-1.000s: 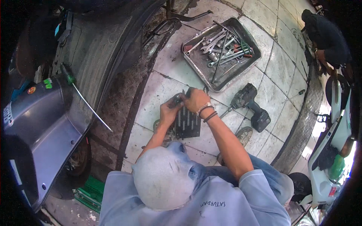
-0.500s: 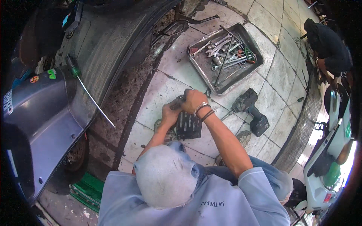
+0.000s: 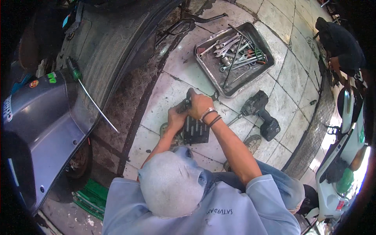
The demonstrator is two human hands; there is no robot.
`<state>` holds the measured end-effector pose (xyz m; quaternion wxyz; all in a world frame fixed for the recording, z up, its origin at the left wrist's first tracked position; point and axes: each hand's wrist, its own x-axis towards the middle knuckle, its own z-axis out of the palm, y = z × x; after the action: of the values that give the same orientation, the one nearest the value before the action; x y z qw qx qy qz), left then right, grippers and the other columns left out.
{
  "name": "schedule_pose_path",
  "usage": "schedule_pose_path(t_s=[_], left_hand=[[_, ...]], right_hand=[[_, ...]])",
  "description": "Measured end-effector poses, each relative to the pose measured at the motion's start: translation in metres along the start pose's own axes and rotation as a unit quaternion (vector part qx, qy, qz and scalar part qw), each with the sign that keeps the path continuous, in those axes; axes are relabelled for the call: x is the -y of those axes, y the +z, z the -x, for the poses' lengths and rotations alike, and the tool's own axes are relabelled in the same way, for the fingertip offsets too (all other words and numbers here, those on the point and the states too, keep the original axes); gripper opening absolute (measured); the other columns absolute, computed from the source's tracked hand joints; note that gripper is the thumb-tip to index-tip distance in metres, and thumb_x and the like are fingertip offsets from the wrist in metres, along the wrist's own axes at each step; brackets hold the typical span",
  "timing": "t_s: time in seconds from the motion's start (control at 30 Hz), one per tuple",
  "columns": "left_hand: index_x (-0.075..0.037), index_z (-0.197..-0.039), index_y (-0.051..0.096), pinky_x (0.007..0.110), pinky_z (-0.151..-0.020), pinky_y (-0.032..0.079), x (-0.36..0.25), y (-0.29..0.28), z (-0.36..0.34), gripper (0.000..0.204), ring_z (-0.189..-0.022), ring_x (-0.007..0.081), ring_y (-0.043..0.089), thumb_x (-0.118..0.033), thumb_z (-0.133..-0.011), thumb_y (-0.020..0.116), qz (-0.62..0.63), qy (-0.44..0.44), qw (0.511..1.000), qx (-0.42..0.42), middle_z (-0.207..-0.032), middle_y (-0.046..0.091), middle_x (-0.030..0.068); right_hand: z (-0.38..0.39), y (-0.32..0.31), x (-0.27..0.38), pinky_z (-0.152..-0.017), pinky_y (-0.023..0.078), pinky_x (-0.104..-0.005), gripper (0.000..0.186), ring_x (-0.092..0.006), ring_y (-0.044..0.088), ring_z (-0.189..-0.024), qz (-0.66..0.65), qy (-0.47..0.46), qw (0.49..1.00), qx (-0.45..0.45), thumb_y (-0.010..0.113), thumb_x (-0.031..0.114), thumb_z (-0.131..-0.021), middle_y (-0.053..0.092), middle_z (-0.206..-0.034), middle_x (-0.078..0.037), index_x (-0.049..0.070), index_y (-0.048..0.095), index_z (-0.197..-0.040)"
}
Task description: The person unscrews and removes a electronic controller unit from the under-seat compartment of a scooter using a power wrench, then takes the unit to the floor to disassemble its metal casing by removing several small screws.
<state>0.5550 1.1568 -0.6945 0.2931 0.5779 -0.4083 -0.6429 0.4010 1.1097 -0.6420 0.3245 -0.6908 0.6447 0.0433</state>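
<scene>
Both hands meet over the pale tiled floor, closed on dark, greasy-looking parts. My right hand (image 3: 202, 106) wraps round a dark piece (image 3: 190, 92) whose rounded end sticks up past the fingers. Against it, my left hand (image 3: 176, 119) grips a dark metal part (image 3: 181, 106); my fingers hide much of both, and their exact kind does not show. Just below the hands, nearer me, lies a black rectangular case (image 3: 196, 135) with rows of small light marks or slots. To the right of my right hand, a cordless impact driver (image 3: 254, 102) rests on the tiles.
Beyond my hands stands a metal tray (image 3: 214, 80) of wrenches and sockets. A scooter (image 3: 47, 129) fills the left side, with a green-handled screwdriver (image 3: 74, 70) on it. Another person (image 3: 340, 47) bends at the far right near a white-and-green motorcycle (image 3: 344, 168).
My hands have shifted very slightly, and a little more of the dark piece shows above my right hand. Both stay closed on the parts.
</scene>
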Motion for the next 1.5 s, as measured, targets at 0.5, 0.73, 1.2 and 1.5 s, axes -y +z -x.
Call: schedule_pose_path(t_s=[0.5,0.73,1.2,1.5], left_hand=[[0.004,-0.119,0.069,0.031,-0.083,0.053,0.007,0.007,-0.001,0.036,-0.09,0.0129,0.064,-0.009,-0.086,0.074,-0.012,0.024,0.999,-0.037,-0.102,0.074,0.0072],[0.007,-0.124,0.066,0.029,-0.089,0.052,0.008,0.009,-0.003,0.041,-0.096,0.0156,0.066,-0.003,-0.085,0.072,-0.002,0.004,1.0,-0.02,-0.111,0.073,0.0107],[0.007,-0.123,0.067,0.028,-0.088,0.051,0.003,0.003,-0.002,0.041,-0.1,0.014,0.066,-0.011,-0.088,0.077,0.04,-0.002,0.999,-0.009,-0.113,0.073,0.0114],[-0.004,-0.112,0.071,0.02,-0.05,0.037,0.006,-0.02,-0.028,0.029,-0.058,0.0036,0.051,-0.03,-0.098,0.067,0.171,-0.183,0.968,0.015,-0.076,0.064,-0.0047]], right_hand=[[-0.001,-0.007,0.001,-0.077,0.058,-0.0502,0.054,-0.0437,0.071,-0.088,-0.019,0.044,0.999,0.009,0.074,0.031,-0.073,0.072,-0.093,-0.026,0.002,0.059,-0.116],[0.002,0.003,-0.007,-0.077,0.056,-0.0519,0.053,-0.0421,0.07,-0.091,-0.047,0.027,0.998,-0.044,0.075,0.037,-0.075,0.071,-0.093,-0.025,0.005,0.06,-0.115],[0.002,-0.009,-0.015,-0.08,0.054,-0.0523,0.039,-0.0453,0.069,-0.091,-0.223,0.014,0.971,-0.09,0.067,0.032,-0.084,0.069,-0.091,-0.028,0.001,0.063,-0.106],[0.004,0.009,-0.092,-0.072,0.049,-0.0492,0.042,-0.0449,0.063,-0.075,-0.447,0.132,0.877,-0.115,0.049,0.032,-0.097,0.064,-0.077,-0.027,-0.005,0.064,-0.086]])
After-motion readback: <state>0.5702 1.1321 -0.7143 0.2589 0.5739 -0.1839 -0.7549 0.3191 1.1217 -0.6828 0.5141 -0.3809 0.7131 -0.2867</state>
